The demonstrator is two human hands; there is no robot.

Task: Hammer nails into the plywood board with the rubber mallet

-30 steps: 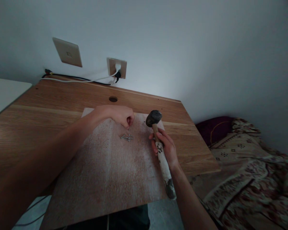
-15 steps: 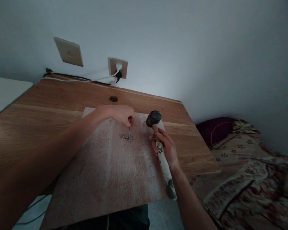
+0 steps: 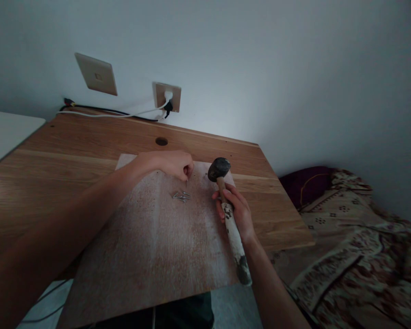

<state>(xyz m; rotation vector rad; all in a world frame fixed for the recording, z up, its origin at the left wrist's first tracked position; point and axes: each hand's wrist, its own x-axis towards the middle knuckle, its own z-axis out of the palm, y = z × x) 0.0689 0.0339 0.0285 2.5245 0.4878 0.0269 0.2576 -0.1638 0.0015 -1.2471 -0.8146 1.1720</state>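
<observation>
- Pinched a thin metal nail (image 3: 187, 183) (or perhaps a screw, too small to be sure) in the fingertips of the left hand (image 3: 178, 165), with thumb and finger pressed together and the rest curled in, over the far part of the board (image 3: 150, 242); could not tell any contact between tip and board
- Wrapped the right hand (image 3: 239, 205) around the upper handle of the hammer (image 3: 232, 230), fingers bent about it, at the board's right side; held the dark head toward the board's far right corner, the butt toward its near right corner
- Compared with a second ago, shifted the left hand only a touch toward the board's right side and kept the right hand and hammer much as before; judged this a small adjustment of the pinch rather than a blow
- Had a small heap of loose nails (image 3: 182, 196) on the board, just nearer than the pinched one; likely in the way, crowding the spot beneath the left fingertips
- Rested the board on a desk (image 3: 284, 224), with its near edge jutting past the desk over dark clothing (image 3: 185, 311)
- Saw a round hole (image 3: 161, 141) just beyond the board's far edge; farther beyond, a white cable (image 3: 106, 116), a black cable (image 3: 114, 110) and a socket (image 3: 176, 98), all clear of both hands
- Saw patterned bedding (image 3: 349, 228) well right of the board, a white panel (image 3: 10, 132) well left
</observation>
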